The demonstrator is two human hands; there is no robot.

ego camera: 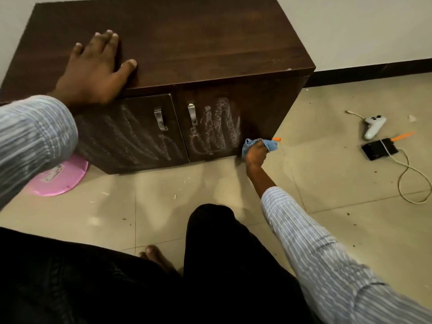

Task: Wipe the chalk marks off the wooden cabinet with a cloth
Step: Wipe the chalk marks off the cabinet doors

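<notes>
White chalk marks streak both doors of the dark wooden cabinet standing on the tiled floor. At its lower right corner, the right hand grips a blue cloth. The left hand lies flat and open on top.

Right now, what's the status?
Left hand flat on cabinet top. Right hand grips cloth at right door's bottom corner. Chalk remains. Nothing blocking.

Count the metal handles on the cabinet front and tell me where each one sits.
2. One handle is on the left door near its inner edge; the other handle is on the right door, beside the centre seam. None seems hidden.
</notes>
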